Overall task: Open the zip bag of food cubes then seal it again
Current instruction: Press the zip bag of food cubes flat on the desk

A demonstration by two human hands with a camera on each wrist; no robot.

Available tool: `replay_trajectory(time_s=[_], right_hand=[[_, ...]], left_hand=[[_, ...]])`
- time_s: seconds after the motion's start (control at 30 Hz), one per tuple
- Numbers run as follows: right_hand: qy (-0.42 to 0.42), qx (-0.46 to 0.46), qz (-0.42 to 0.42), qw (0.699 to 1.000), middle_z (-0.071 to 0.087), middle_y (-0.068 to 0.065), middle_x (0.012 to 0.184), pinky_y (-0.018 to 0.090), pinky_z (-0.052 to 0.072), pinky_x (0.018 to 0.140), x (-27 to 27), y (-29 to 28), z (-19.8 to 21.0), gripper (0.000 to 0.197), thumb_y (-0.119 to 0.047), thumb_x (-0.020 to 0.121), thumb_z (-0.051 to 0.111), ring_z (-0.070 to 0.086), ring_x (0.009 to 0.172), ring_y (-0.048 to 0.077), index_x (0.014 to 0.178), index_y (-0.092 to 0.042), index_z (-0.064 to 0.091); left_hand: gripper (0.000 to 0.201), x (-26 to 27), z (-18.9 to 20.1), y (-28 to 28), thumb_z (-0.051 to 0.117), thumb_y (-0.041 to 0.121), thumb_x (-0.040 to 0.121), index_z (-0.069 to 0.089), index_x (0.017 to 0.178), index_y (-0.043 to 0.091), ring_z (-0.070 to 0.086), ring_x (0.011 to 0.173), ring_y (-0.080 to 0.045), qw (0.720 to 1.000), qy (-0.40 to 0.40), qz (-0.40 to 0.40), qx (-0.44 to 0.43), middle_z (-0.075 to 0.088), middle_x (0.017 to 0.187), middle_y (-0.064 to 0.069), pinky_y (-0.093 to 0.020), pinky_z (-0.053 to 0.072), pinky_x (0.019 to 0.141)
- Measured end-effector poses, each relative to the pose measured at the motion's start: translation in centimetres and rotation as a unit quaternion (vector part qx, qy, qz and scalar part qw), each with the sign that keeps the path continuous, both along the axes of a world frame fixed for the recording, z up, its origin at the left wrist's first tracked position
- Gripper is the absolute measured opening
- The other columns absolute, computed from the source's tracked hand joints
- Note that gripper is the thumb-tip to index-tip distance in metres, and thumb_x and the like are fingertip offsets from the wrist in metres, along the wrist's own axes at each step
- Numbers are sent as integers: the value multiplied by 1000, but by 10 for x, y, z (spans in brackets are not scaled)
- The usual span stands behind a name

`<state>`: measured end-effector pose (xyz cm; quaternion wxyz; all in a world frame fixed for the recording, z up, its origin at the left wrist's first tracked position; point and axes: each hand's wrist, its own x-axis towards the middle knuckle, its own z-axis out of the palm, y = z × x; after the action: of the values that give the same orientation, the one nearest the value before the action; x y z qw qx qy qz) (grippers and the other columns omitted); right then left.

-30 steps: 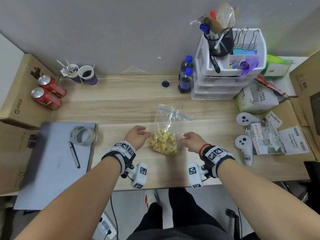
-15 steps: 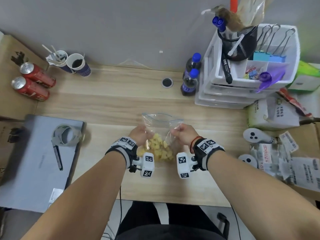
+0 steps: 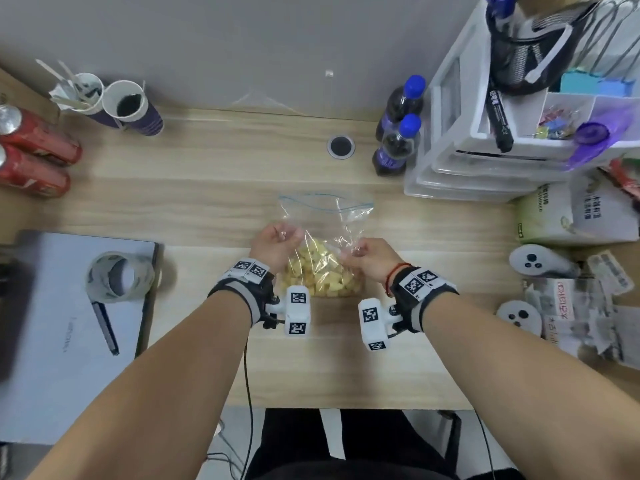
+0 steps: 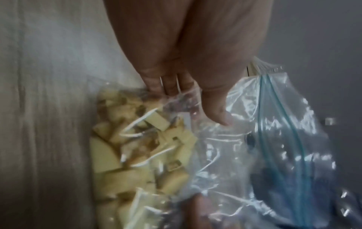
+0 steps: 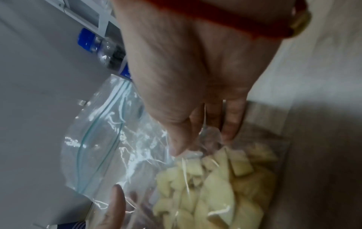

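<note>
A clear zip bag (image 3: pixel 323 216) with a blue zip strip (image 3: pixel 325 202) stands upright on the wooden desk (image 3: pixel 207 188), holding several yellow food cubes (image 3: pixel 318 271) in its lower half. My left hand (image 3: pixel 280 240) grips the bag's left side just above the cubes. My right hand (image 3: pixel 367 254) pinches the right side at the same height. In the left wrist view the thumb and fingers (image 4: pixel 172 86) curl into the plastic above the food cubes (image 4: pixel 137 155). In the right wrist view the thumb presses the film against the fingers (image 5: pixel 229 124), with the zip strip (image 5: pixel 98 131) beyond.
Two dark bottles (image 3: pixel 398 133) and a white drawer unit (image 3: pixel 502 140) stand at the back right. Two paper cups (image 3: pixel 121 105) and red cans (image 3: pixel 31 150) sit back left. A laptop (image 3: pixel 69 323) with a tape roll (image 3: pixel 117 275) lies left; white controllers (image 3: pixel 536 261) lie right.
Both hands closed in on the lying bag, took hold of its sides and stood it upright. The head view moved closer to the desk.
</note>
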<state>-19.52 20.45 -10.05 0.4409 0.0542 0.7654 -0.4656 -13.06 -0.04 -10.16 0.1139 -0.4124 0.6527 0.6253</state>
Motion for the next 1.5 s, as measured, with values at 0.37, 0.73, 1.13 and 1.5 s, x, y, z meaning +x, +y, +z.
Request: replay_trajectory(time_s=[0.37, 0.73, 1.13, 1.5], right_hand=[[-7, -30, -115, 993, 61, -1, 57, 36, 48, 60, 11, -13, -10, 20, -25, 91, 66, 52, 46, 15, 75, -14, 59], [-52, -70, -154, 984, 69, 5, 80, 45, 58, 84, 13, -23, -12, 29, -22, 72, 85, 72, 81, 26, 76, -16, 57], [-73, -124, -160, 977, 71, 25, 94, 57, 55, 87, 18, -24, -1, 12, -3, 75, 79, 69, 89, 38, 74, -13, 72], [-12, -15, -155, 988, 69, 12, 86, 39, 58, 68, 15, -16, -10, 24, -13, 82, 76, 66, 76, 27, 92, -8, 55]], left_hand=[[42, 10, -16, -14, 72, 36, 89, 66, 116, 5, 69, 73, -15, 993, -22, -114, 16, 73, 79, 5, -42, 54, 87], [31, 6, -16, -6, 81, -1, 78, 60, 85, 20, 72, 87, -23, 989, -23, -108, 102, 74, 96, -4, -37, 58, 80], [30, -2, -10, 3, 81, -4, 75, 63, 90, 15, 73, 101, -29, 995, -21, -74, 70, 77, 100, -14, -50, 55, 96], [53, 3, -8, -4, 84, 29, 76, 59, 121, 19, 62, 120, -26, 998, 3, -61, -4, 66, 128, -7, -50, 53, 99]])
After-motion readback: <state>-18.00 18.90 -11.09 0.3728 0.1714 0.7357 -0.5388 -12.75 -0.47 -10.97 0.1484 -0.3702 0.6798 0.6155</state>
